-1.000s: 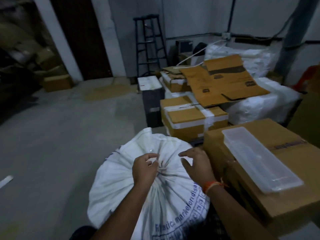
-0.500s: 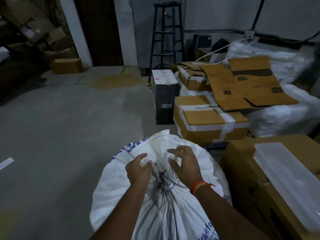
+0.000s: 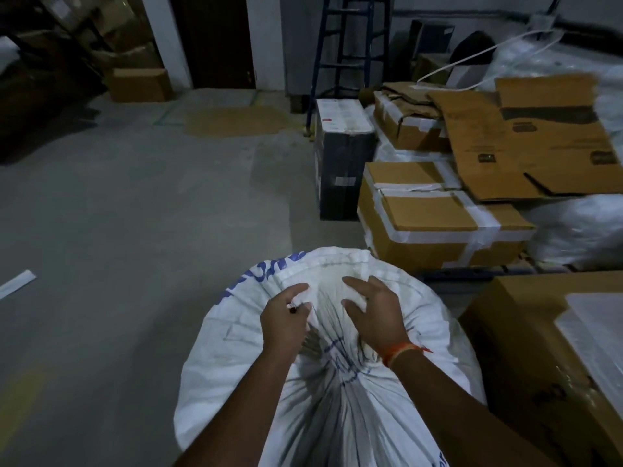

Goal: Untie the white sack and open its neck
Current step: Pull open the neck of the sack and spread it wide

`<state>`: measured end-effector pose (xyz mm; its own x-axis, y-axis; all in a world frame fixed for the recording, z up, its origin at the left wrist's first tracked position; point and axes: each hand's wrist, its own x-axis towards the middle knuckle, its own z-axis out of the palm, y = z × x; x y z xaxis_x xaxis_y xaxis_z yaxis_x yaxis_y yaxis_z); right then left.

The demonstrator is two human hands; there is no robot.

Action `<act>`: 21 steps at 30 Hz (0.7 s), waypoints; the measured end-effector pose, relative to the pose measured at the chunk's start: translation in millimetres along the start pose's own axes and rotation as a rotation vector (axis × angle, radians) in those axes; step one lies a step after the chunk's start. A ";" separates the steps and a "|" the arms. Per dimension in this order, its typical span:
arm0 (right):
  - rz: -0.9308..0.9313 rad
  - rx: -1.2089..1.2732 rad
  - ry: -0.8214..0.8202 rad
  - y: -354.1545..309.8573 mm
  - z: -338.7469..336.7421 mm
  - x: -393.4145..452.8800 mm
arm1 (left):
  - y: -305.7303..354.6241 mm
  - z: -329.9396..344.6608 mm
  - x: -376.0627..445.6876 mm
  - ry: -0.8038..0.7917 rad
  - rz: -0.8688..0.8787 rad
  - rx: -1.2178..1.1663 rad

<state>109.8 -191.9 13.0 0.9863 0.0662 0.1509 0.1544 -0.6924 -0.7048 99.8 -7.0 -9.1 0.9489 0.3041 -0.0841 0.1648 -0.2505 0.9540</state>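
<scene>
Sack, white with blue lettering, stands on the grey concrete floor directly below the camera, its cloth gathered into tight pleats at a bunched neck; above that gather the top flap of the sack spreads flat toward the far side. Left hand lies on the sack just left of the gather, fingers curled and pinching the cloth, with a small dark item at the fingertips that is too small to make out; right hand rests on the sack just right of the gather, fingers spread and open, palm pressing the flap without gripping it; an orange band circles the right wrist. Whether a tie is on the neck cannot be told, as the hands cover it. Right of the sack, touching or nearly so, sits a large brown carton with a clear plastic lid on top; beyond the sack stands a taped carton, and farther beyond it flattened cardboard, a dark upright box and a blue stepladder.
</scene>
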 end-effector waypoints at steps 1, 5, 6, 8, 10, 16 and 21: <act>0.007 0.019 0.012 1.7 -3.8 -10.9 | 0.1 -3.2 -10.9 0.002 0.017 0.003; 0.037 0.094 0.011 2.4 -16.7 -67.6 | -9.5 -20.3 -64.0 -0.033 0.052 0.020; 0.036 0.098 0.001 3.5 -16.0 -81.9 | -15.2 -23.5 -75.9 -0.037 0.053 0.031; 0.048 0.100 -0.014 5.1 -17.3 -119.9 | -25.5 -33.4 -108.3 -0.058 0.045 0.053; 0.072 0.114 -0.033 8.3 -18.6 -154.7 | -37.2 -41.2 -140.0 -0.073 0.057 0.078; 0.103 0.028 -0.029 9.9 -23.7 -206.0 | -41.6 -50.1 -189.9 -0.056 0.179 0.194; 0.056 -0.018 -0.035 13.9 -29.1 -215.4 | -23.8 -62.9 -208.7 -0.020 0.133 0.064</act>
<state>-102.2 -236.7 -9.1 0.9949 0.0521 0.0869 0.0981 -0.7086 -0.6988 -119.0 -6.7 3.9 0.9685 0.2465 0.0355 0.0536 -0.3452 0.9370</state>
